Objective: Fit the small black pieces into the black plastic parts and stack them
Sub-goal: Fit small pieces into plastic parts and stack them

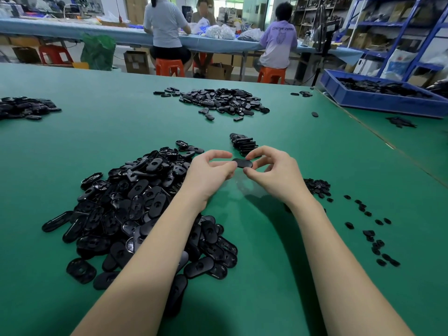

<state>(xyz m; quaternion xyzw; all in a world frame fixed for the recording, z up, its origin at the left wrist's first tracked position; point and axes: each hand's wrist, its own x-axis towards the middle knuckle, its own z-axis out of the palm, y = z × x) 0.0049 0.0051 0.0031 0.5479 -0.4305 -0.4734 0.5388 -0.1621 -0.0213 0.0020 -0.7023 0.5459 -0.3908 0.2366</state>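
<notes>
Both forearms reach forward; the left hand (pixel 210 169) and right hand (pixel 273 171) meet, fingers curled, pinching together.

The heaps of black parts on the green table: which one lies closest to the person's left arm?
The big loose heap at near left; the left forearm passes over its right edge. The other heaps lie farther away, beyond the hands.

- Two bare forearms reach in from the bottom edge, no sleeves in view.
- The left hand (pixel 209 172) and right hand (pixel 275 174) wear no gloves, rings, watch or wristband.
</notes>
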